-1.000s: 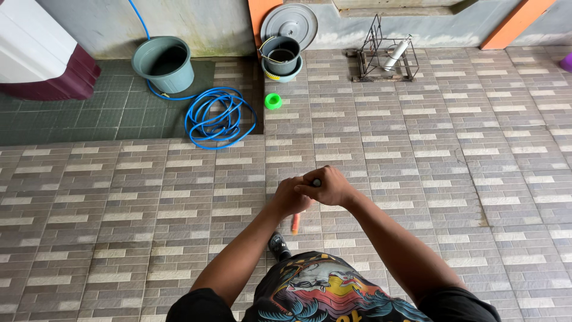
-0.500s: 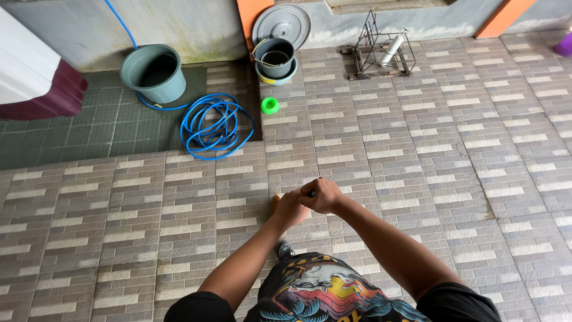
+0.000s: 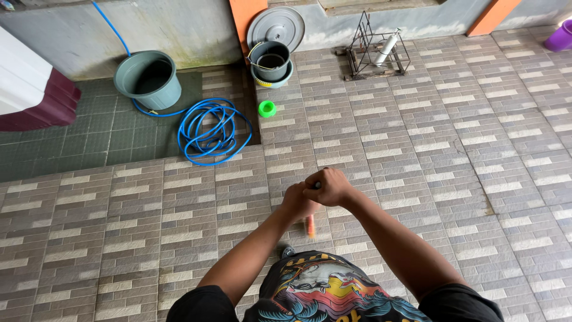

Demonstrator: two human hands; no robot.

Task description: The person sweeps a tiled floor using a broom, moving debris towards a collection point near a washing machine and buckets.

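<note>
Both my hands are closed around the top of a thin upright handle, seen end-on from above. My right hand [image 3: 329,186] sits on top and my left hand [image 3: 297,201] grips just below it. An orange stretch of the handle [image 3: 310,226] shows beneath my hands, blurred, and a dark grey part [image 3: 288,251] lies at the floor near my shirt. What sort of tool it is cannot be made out.
Brown tiled floor [image 3: 429,155] all around. At the back: a grey-green bucket [image 3: 148,77], a coiled blue hose [image 3: 207,130], a small green cap [image 3: 267,108], a dark pail [image 3: 271,61] with a round lid behind, a wire rack [image 3: 376,50], and a purple tub [image 3: 560,35] at the far right.
My hands stay clasped on the handle. They have shifted slightly to the right in view and the view has tilted, bringing the buckets and hose a bit lower and leftward.
</note>
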